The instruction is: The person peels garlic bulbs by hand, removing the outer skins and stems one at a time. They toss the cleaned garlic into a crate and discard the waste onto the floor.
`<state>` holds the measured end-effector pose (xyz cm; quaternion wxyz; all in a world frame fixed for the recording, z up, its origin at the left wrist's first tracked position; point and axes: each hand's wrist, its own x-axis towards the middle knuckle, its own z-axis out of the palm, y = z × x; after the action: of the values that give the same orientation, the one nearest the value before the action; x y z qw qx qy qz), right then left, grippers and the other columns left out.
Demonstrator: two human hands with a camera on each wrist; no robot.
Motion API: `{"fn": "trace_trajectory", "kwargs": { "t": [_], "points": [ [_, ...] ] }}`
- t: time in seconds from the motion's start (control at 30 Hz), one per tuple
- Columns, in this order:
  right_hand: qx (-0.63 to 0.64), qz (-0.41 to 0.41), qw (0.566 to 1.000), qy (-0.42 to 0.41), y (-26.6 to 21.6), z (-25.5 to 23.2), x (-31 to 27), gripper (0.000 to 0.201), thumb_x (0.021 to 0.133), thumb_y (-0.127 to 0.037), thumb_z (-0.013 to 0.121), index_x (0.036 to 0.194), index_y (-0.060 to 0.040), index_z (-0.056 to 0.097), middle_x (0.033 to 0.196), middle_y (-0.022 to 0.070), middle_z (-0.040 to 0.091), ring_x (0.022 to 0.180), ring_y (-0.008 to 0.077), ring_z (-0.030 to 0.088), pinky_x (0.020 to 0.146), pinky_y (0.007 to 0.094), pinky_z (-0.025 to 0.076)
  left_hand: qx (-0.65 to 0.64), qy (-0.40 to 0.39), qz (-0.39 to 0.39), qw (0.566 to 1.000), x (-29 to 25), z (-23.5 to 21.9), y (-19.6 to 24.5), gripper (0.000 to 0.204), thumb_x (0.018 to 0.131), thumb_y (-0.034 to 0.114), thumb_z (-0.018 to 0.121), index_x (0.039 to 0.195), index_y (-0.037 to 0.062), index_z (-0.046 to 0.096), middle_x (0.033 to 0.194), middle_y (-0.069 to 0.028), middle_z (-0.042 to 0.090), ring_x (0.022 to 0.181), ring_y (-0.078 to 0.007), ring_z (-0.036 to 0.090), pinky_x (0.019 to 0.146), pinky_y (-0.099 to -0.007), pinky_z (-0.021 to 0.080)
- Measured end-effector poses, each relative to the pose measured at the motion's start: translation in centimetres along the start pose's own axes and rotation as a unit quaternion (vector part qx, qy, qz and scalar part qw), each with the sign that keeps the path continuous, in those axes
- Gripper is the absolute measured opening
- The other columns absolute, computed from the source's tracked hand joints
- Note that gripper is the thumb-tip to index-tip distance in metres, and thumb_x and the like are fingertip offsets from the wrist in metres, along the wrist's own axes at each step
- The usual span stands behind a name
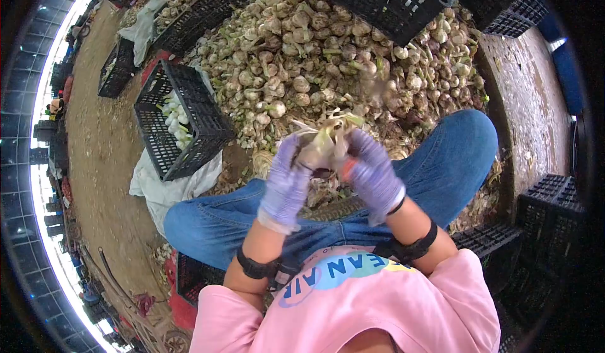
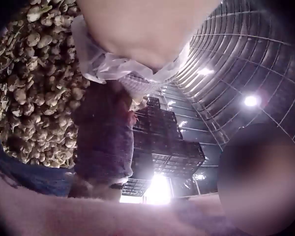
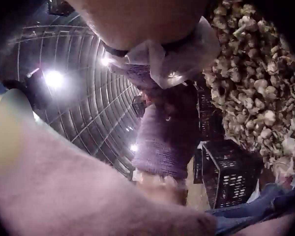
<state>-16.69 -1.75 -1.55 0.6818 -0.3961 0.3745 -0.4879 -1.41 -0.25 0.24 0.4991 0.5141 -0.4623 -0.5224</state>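
Note:
In the head view a garlic bulb (image 1: 323,145) with loose, peeling outer leaves is held between two hands in purple gloves, above the lap. The left hand (image 1: 287,180) grips its left side with curled fingers. From the right, the right hand (image 1: 373,178) pinches the bulb and its leaves, with something orange-red at the fingers. In the left wrist view the other gloved hand (image 2: 105,132) shows dark below the cuff, and the bulb is hidden. Likewise the right wrist view shows a purple glove (image 3: 162,135) without a clear bulb.
A large heap of garlic (image 1: 302,57) spreads beyond the hands. A black crate (image 1: 211,129) with white cleaned bulbs (image 1: 176,121) stands at left, and another black crate (image 1: 378,3) lies over the heap's far side. Stacked crates (image 1: 548,211) stand at right.

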Motion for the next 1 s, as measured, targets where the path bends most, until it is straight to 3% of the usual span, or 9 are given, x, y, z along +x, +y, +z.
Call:
{"fn": "trace_trajectory", "kwargs": {
  "t": [0.17, 0.27, 0.33, 0.47, 0.53, 0.67, 0.73, 0.93, 1.0],
  "points": [
    [0.289, 0.191, 0.932, -0.102, 0.1, -1.8, 0.7, 0.031, 0.078, -0.021, 0.064, 0.103, -0.0036, 0.055, 0.098, 0.0072, 0.061, 0.087, 0.0161, 0.06, 0.072, 0.0269, 0.051, -0.223, -0.145, -0.192, 0.945, 0.7, -1.9, 0.9, 0.067, 0.075, 0.044, 0.068, 0.119, -0.0017, 0.045, 0.102, -0.0107, 0.059, 0.087, -0.0171, 0.06, 0.059, -0.026, 0.053],
    [0.284, 0.114, 0.951, -0.051, 0.0, -1.3, 0.2, 0.027, 0.079, -0.02, 0.064, 0.1, -0.0038, 0.055, 0.091, 0.0047, 0.059, 0.081, 0.0129, 0.058, 0.068, 0.0255, 0.05, -0.217, -0.133, -0.156, 0.954, 1.1, -2.5, -1.2, 0.05, 0.081, 0.034, 0.063, 0.115, 0.0007, 0.049, 0.109, -0.0134, 0.057, 0.094, -0.0217, 0.059, 0.071, -0.0276, 0.053],
    [-0.038, -0.071, 0.997, -0.003, 0.3, -1.4, 0.0, 0.022, 0.081, -0.016, 0.063, 0.096, -0.0038, 0.053, 0.084, 0.002, 0.056, 0.077, 0.009, 0.054, 0.064, 0.0243, 0.049, 0.141, -0.065, 0.007, 0.988, 1.4, -2.8, -2.0, 0.047, 0.081, 0.032, 0.064, 0.112, -0.001, 0.051, 0.109, -0.0131, 0.056, 0.096, -0.0225, 0.058, 0.079, -0.0288, 0.05],
    [-0.012, 0.076, 0.996, 0.041, -0.4, -1.3, 0.1, 0.018, 0.082, -0.013, 0.058, 0.095, -0.0032, 0.05, 0.08, 0.0024, 0.054, 0.072, 0.0079, 0.053, 0.059, 0.0236, 0.048, 0.069, -0.062, -0.004, 0.996, 1.1, -1.6, -0.3, 0.022, 0.084, 0.014, 0.059, 0.1, -0.0016, 0.059, 0.102, -0.0125, 0.06, 0.098, -0.0236, 0.057, 0.085, -0.0323, 0.045],
    [0.144, 0.052, 0.987, 0.042, 0.0, -2.7, 0.8, 0.036, 0.078, -0.03, 0.067, 0.094, -0.0043, 0.049, 0.085, 0.0038, 0.054, 0.078, 0.0132, 0.056, 0.059, 0.0236, 0.048, 0.224, -0.102, 0.144, 0.959, 1.6, -2.4, 0.2, 0.015, 0.083, 0.006, 0.057, 0.097, 0.001, 0.061, 0.101, -0.0131, 0.061, 0.097, -0.0239, 0.059, 0.085, -0.0318, 0.046],
    [0.376, 0.041, 0.925, 0.027, -1.2, -3.9, 1.8, 0.032, 0.079, -0.029, 0.067, 0.091, -0.003, 0.053, 0.092, 0.0068, 0.056, 0.083, 0.0178, 0.057, 0.063, 0.0247, 0.053, 0.049, -0.082, 0.13, 0.987, 1.0, -2.2, -0.2, 0.017, 0.082, 0.009, 0.06, 0.099, 0.0039, 0.062, 0.101, -0.0129, 0.062, 0.096, -0.0245, 0.059, 0.086, -0.0353, 0.048],
    [0.454, -0.022, 0.886, 0.086, -3.1, -3.6, 1.6, 0.025, 0.086, -0.018, 0.054, 0.1, 0.002, 0.05, 0.09, 0.0105, 0.058, 0.084, 0.0248, 0.061, 0.067, 0.0232, 0.054, -0.286, -0.043, 0.007, 0.957, 1.1, -1.7, 0.4, 0.032, 0.078, 0.024, 0.068, 0.101, 0.0037, 0.059, 0.099, -0.0105, 0.06, 0.092, -0.024, 0.058, 0.079, -0.0313, 0.047],
    [-0.079, -0.133, 0.982, -0.106, -4.5, -3.1, 0.7, 0.039, 0.082, -0.012, 0.06, 0.116, 0.0007, 0.047, 0.097, 0.0098, 0.057, 0.078, 0.0161, 0.059, 0.07, 0.0295, 0.051, -0.423, 0.037, -0.034, 0.905, 1.6, -4.6, -4.0, 0.045, 0.073, 0.017, 0.072, 0.113, 0.0052, 0.053, 0.109, -0.0144, 0.058, 0.097, -0.0296, 0.059, 0.083, -0.0429, 0.052],
    [-0.072, 0.131, 0.981, -0.125, -5.4, -2.0, -0.7, 0.05, 0.078, -0.014, 0.067, 0.122, -0.0024, 0.047, 0.098, 0.0059, 0.056, 0.082, 0.012, 0.056, 0.07, 0.0263, 0.049, -0.408, 0.034, -0.054, 0.911, 1.4, -4.3, -3.4, 0.043, 0.073, 0.018, 0.072, 0.11, 0.0054, 0.054, 0.108, -0.0148, 0.058, 0.098, -0.0299, 0.059, 0.084, -0.0432, 0.052]
  ]
}}
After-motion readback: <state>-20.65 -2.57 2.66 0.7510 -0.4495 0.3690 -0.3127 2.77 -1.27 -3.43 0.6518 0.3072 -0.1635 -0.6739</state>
